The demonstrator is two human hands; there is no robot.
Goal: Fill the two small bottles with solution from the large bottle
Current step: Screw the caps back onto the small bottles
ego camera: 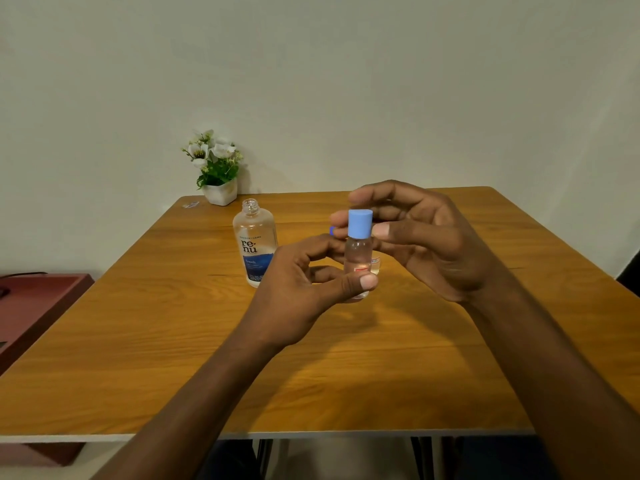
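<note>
My left hand (301, 292) grips a small clear bottle (358, 258) by its lower body, upright above the table. Liquid shows inside it. A light blue cap (360, 223) sits on its neck, pinched between thumb and fingers of my right hand (426, 237). Behind the held bottle a second small bottle (375, 265) is mostly hidden, only a sliver showing. A small blue piece (331, 231) peeks out left of my fingers. The large clear bottle (255, 242) with a blue label stands uncapped on the table, left of my hands.
A wooden table (173, 358) fills the view, its near edge at the bottom. A white pot of artificial flowers (218, 171) stands at the far left edge by the wall. A dark red piece of furniture (38, 299) sits left of the table.
</note>
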